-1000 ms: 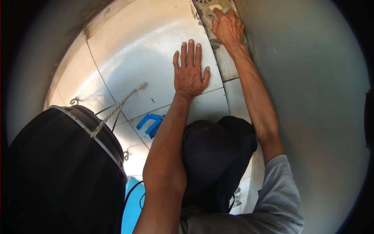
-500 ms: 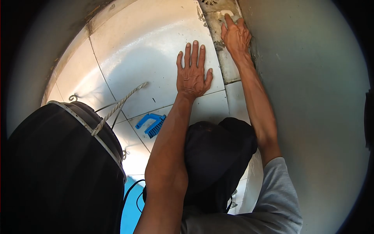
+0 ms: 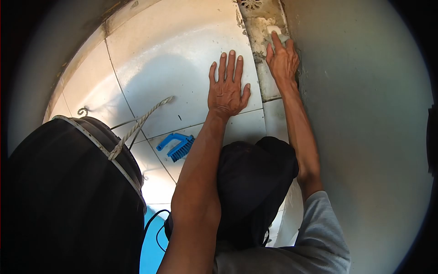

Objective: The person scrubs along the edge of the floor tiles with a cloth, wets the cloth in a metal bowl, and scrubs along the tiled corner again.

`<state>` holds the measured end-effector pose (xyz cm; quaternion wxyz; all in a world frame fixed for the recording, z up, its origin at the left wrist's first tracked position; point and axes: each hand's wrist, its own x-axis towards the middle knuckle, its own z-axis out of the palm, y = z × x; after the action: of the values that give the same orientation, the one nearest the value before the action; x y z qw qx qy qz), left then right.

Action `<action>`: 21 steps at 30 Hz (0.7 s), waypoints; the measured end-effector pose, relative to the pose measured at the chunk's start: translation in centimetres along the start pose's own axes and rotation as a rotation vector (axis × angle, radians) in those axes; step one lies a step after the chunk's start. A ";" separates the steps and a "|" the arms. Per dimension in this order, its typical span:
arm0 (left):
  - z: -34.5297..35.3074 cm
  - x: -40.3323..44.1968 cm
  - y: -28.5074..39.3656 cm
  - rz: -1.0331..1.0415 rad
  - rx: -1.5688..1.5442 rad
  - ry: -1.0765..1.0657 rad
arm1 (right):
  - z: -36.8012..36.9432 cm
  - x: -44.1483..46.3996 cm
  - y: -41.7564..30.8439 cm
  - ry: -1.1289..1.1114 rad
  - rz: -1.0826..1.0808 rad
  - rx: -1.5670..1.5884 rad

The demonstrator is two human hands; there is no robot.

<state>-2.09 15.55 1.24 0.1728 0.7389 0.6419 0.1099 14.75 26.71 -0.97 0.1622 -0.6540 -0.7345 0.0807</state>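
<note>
My left hand [image 3: 227, 92] lies flat on a white floor tile [image 3: 182, 59], fingers spread, with nothing in it. Over on the stained strip of floor along the wall, my right hand [image 3: 284, 61] is closed over a small white-and-grey pad-like piece [image 3: 273, 30]. One finger presses on its white top; most of it is hidden under the fingers, so its exact kind is unclear. A blue scrub brush [image 3: 181, 147] with dark bristles rests on the tiles beside my left forearm.
A round drain grate [image 3: 251, 4] is set in the floor beyond my right hand. A smooth grey-green wall [image 3: 365, 114] rises on the right. At left stands a large black container [image 3: 68, 192] with a metal ring and twisted rope [image 3: 141, 122]. My dark-clad knee [image 3: 255, 182] is between my arms.
My right hand has drawn back toward me along the strip with the white-and-grey piece under it. My left hand remains flat on the tile. The view has shifted slightly, showing more of the grate.
</note>
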 end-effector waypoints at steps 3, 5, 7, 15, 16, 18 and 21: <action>0.0 0.0 -0.1 0.012 0.015 -0.007 | 1.2 5.0 -0.6 0.020 -0.022 -0.020; -0.2 0.1 0.0 0.023 0.007 -0.010 | 0.7 4.5 -0.3 0.006 -0.022 -0.026; -0.2 0.0 0.0 0.005 0.005 -0.014 | -1.4 -0.8 -0.3 -0.079 0.042 -0.020; 0.1 0.0 0.0 -0.005 -0.024 0.006 | -2.8 -10.1 2.0 -0.146 0.029 -0.029; 0.1 0.0 0.0 -0.003 -0.020 0.015 | -1.6 -6.4 1.4 -0.078 0.005 -0.043; 0.2 -0.1 0.1 0.004 -0.016 0.006 | -0.1 1.2 -0.2 -0.004 -0.012 -0.035; -0.1 -0.3 -0.2 0.002 0.014 -0.026 | 1.0 4.2 -0.7 -0.014 0.005 -0.095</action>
<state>-2.33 15.26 1.30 0.1760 0.7421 0.6396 0.0961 13.36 30.86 -1.11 0.1258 -0.6621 -0.7370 0.0506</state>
